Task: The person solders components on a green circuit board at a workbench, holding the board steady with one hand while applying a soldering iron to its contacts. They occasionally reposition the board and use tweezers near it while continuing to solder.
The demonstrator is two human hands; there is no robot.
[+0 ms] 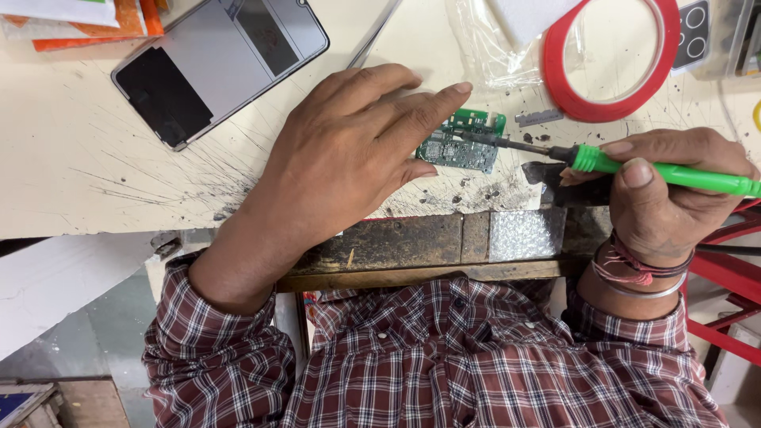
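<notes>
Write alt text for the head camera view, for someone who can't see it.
A person's right hand holds a green-handled soldering iron with its tip on a small green circuit board, which the left hand steadies on a scratched workbench. A phone and red tape roll lie nearby.

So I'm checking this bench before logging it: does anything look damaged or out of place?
The table is scored with dark scratches and burnt specks around the circuit board. The phone lies askew at the far edge.
</notes>
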